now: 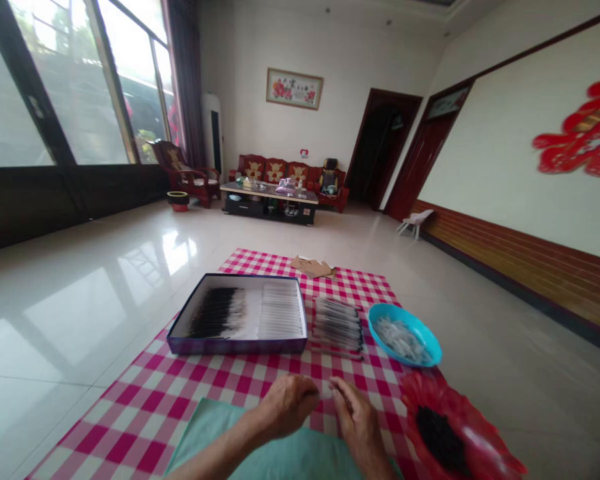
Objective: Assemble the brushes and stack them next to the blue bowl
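My left hand (291, 401) is closed, its fingers curled in a pinch over the near edge of the cloth. Close beside it, my right hand (356, 412) is closed too, thumb against fingers. Something small, pale and see-through seems to lie between the fingertips, too blurred to name. Beyond the hands sits a shallow box (260, 345) with dark slim sticks (215, 312) on its left and clear tubes (281, 312) on its right. A row of clear, pen-like tubes with dark ends (337, 325) lies on the cloth beside the box.
A turquoise bowl (433, 347) holds small clear pieces (403, 339); nearer, a red petal-edged bowl (490, 440) holds black pieces (443, 437). Pink checked cloth (125, 407) covers the table, with mint fabric (210, 427) in front and torn cardboard (313, 267) at its far end.
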A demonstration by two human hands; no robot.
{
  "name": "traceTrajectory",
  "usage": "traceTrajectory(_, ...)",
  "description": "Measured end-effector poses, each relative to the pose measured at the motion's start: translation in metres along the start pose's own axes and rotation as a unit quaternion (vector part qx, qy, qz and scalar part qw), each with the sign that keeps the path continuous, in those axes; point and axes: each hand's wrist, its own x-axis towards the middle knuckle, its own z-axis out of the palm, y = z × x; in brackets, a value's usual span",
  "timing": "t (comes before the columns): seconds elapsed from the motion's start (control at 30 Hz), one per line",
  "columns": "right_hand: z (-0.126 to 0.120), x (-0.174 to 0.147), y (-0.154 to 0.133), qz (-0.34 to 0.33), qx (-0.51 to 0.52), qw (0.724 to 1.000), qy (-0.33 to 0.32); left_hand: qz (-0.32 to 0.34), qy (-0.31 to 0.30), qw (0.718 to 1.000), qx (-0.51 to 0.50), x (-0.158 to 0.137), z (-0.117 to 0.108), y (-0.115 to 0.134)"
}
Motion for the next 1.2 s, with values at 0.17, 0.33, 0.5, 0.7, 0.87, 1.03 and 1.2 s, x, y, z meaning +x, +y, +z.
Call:
traceTrajectory(0.17,0.011,-0.009,0.029,-0.016,-0.025,1.000,0.003,-0.011,0.092,0.981,0.169,0.024,-0.047,-0.020)
traceTrajectory(0.33,0.010,-0.009,0.027,-0.045,-0.043,0.998,0.010,-0.089,0.085,0.965,0.230,0.061,-0.075,-0.050)
traceTrajectory(0.5,0.011,-0.008,0.025,-0.058,-0.050,0.997,0.014,-0.101,0.052,0.967,0.230,0.079,-0.064,-0.063)
traceTrajectory(0.7,0.011,-0.009,0.022,-0.044,-0.066,0.997,0.012,-0.090,0.055,0.972,0.212,0.079,-0.059,-0.064)
traceTrajectory(0.87,0.008,0.013,0.023,-0.067,-0.146,0.987,-0.016,-0.055,0.082,0.974,0.205,0.075,-0.058,-0.064)
traceTrajectory(1.03,0.010,0.055,0.041,-0.131,-0.285,0.949,-0.001,-0.013,0.125,0.970,0.208,0.060,-0.054,-0.045)
traceTrajectory(1.2,0.014,0.068,0.052,-0.129,-0.320,0.938,0.001,0.130,0.161,0.960,0.189,0.025,-0.016,-0.019)
